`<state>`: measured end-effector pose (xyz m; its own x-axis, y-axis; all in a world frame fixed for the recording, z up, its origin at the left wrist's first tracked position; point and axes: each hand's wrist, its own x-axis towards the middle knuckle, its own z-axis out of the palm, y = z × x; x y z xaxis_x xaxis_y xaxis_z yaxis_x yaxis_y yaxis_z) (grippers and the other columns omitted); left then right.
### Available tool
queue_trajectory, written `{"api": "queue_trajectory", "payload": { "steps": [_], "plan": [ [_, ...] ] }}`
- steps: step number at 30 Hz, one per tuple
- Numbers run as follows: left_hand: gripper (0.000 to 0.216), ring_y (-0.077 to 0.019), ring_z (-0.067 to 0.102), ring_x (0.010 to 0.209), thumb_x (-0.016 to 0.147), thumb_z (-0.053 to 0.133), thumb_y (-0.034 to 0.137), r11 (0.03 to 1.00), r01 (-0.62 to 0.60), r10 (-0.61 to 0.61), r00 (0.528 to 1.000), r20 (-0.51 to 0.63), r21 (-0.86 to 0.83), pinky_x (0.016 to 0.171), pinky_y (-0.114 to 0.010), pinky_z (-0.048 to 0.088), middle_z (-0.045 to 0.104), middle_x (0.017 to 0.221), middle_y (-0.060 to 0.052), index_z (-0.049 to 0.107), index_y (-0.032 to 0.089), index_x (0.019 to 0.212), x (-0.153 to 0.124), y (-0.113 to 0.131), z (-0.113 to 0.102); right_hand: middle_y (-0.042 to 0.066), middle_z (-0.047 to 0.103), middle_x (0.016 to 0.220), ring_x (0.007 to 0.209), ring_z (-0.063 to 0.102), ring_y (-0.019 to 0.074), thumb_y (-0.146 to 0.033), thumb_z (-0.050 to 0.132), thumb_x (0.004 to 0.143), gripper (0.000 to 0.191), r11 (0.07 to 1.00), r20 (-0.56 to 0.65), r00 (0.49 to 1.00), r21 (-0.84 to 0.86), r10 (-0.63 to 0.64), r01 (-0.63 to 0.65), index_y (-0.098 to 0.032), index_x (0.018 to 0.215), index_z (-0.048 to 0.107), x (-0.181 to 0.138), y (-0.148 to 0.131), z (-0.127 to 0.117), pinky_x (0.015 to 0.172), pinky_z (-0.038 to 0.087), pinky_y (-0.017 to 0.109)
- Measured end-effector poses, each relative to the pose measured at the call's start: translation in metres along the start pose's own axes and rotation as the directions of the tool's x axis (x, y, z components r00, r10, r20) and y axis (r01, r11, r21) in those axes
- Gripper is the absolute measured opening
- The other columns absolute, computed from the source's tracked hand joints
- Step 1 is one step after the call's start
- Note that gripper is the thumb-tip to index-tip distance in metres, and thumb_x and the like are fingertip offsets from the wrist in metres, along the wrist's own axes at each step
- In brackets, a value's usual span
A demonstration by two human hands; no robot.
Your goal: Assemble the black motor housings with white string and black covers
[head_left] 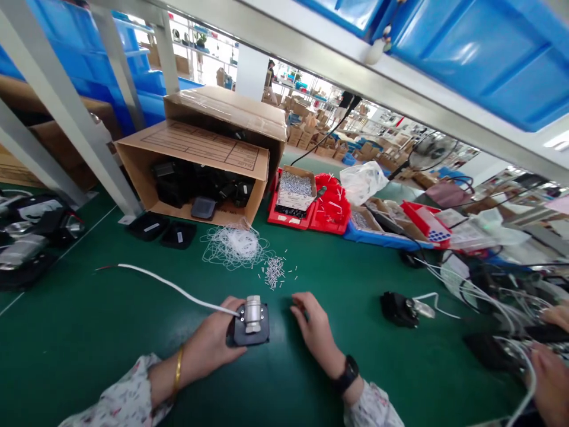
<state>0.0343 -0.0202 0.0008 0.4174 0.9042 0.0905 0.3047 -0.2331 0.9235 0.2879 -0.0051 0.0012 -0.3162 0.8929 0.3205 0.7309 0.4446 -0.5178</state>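
Note:
My left hand [212, 337] grips a square black device [262, 332] from its left side, thumb and fingers around the housing. A silver metal fitting [253, 314] sits on its top. From it a white cable [171, 283] runs left to bare wire ends on the green table. To the right of the device rests my right hand [313, 329], loosely curled, thumb and fingertips apart, nothing visible in it. Just beyond both hands lies a pile of small screws [274, 271]. A tangle of thin clear rings or strands [237, 246] is heaped beside the screws.
An open carton [195, 148] of black parts stands at the back, with black covers [178, 235] before it. Red bins [329, 204] and a blue tray [377, 237] hold small parts. Another device [400, 309] lies right, near a co-worker's hands [551, 379]. A metal shelf beam [311, 53] crosses above.

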Motion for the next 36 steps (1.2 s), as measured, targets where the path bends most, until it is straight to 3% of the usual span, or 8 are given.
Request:
{"api": "queue_trajectory", "payload": {
  "steps": [2, 6, 11, 18, 25, 28, 31, 36],
  "plan": [
    [0.058, -0.0237, 0.051, 0.103, 0.063, 0.064, 0.011, 1.000, -0.006, 0.005, 0.999, 0.048, 0.021, 0.088, -0.034, 0.044, 0.050, 0.112, -0.007, 0.046, 0.022, 0.117, 0.009, 0.003, -0.001, 0.006, 0.059, 0.083, 0.073, 0.059, 0.0189, -0.018, 0.050, 0.085, 0.012, 0.987, 0.010, 0.988, 0.040, 0.153, -0.153, -0.018, 0.095, 0.057, 0.018, 0.015, -0.001, 0.065, 0.052, 0.033],
    [0.065, -0.0205, 0.053, 0.098, 0.063, 0.061, 0.009, 0.996, -0.073, 0.057, 0.967, 0.250, 0.058, 0.090, -0.033, 0.043, 0.050, 0.117, -0.006, 0.043, 0.023, 0.124, 0.028, -0.002, -0.016, 0.002, 0.057, 0.081, 0.064, 0.055, 0.0144, -0.013, 0.062, 0.074, 0.023, 0.969, 0.111, 0.963, 0.003, 0.246, -0.248, -0.018, 0.096, 0.060, 0.057, 0.027, 0.006, 0.061, 0.048, 0.027],
    [0.032, -0.0166, 0.054, 0.088, 0.078, 0.039, 0.004, 0.947, -0.074, 0.063, 0.997, 0.043, 0.313, 0.080, -0.029, 0.044, 0.055, 0.095, -0.004, 0.055, 0.019, 0.100, 0.066, -0.016, -0.025, -0.001, 0.054, 0.075, 0.068, 0.053, 0.0145, -0.006, 0.069, 0.066, 0.018, 0.968, 0.150, 0.957, -0.058, 0.248, -0.242, -0.019, 0.075, 0.062, 0.076, 0.025, 0.013, 0.063, 0.041, 0.025],
    [0.013, -0.0193, 0.052, 0.074, 0.074, 0.047, 0.005, 0.899, -0.032, 0.028, 0.999, 0.016, 0.437, 0.074, -0.032, 0.042, 0.050, 0.077, -0.003, 0.051, 0.017, 0.070, 0.114, -0.012, -0.007, 0.000, 0.054, 0.071, 0.069, 0.052, 0.0155, -0.003, 0.064, 0.069, 0.019, 0.958, 0.149, 0.946, -0.076, 0.286, -0.278, -0.018, 0.064, 0.054, 0.075, 0.019, 0.013, 0.064, 0.037, 0.026],
    [0.011, -0.0184, 0.050, 0.075, 0.080, 0.040, 0.011, 0.934, -0.020, 0.024, 1.000, -0.009, 0.356, 0.072, -0.032, 0.042, 0.053, 0.077, -0.003, 0.046, 0.018, 0.074, 0.074, -0.015, -0.016, 0.001, 0.058, 0.074, 0.066, 0.052, 0.0153, -0.018, 0.045, 0.085, 0.012, 0.926, 0.132, 0.945, 0.200, 0.299, -0.321, -0.017, 0.083, 0.056, 0.046, 0.000, -0.005, 0.059, 0.041, 0.025],
    [0.010, -0.0170, 0.053, 0.072, 0.082, 0.039, 0.017, 0.974, 0.025, -0.021, 1.000, -0.019, 0.225, 0.068, -0.029, 0.044, 0.055, 0.077, -0.003, 0.048, 0.018, 0.077, 0.048, -0.011, -0.020, 0.002, 0.057, 0.077, 0.066, 0.051, 0.0145, -0.026, 0.045, 0.085, 0.016, 0.769, 0.223, 0.914, 0.494, 0.339, -0.405, -0.017, 0.085, 0.058, 0.026, -0.010, -0.003, 0.058, 0.041, 0.024],
    [0.012, -0.0177, 0.054, 0.079, 0.082, 0.042, 0.018, 0.999, 0.006, -0.007, 1.000, 0.007, 0.052, 0.073, -0.030, 0.044, 0.057, 0.081, -0.004, 0.053, 0.017, 0.077, 0.038, -0.001, -0.018, 0.001, 0.054, 0.076, 0.064, 0.050, 0.0138, -0.031, 0.049, 0.083, 0.016, 0.662, 0.255, 0.898, 0.608, 0.359, -0.438, -0.017, 0.087, 0.055, 0.017, -0.016, 0.005, 0.057, 0.041, 0.024],
    [0.014, -0.0170, 0.052, 0.075, 0.078, 0.043, 0.010, 0.995, -0.047, 0.047, 0.999, -0.002, 0.087, 0.070, -0.028, 0.041, 0.056, 0.079, -0.003, 0.054, 0.017, 0.082, 0.045, 0.010, -0.009, 0.001, 0.053, 0.073, 0.062, 0.050, 0.0145, -0.029, 0.049, 0.083, 0.010, 0.814, 0.151, 0.941, 0.472, 0.303, -0.338, -0.019, 0.084, 0.051, 0.018, -0.019, 0.008, 0.056, 0.041, 0.025]
  ]
}}
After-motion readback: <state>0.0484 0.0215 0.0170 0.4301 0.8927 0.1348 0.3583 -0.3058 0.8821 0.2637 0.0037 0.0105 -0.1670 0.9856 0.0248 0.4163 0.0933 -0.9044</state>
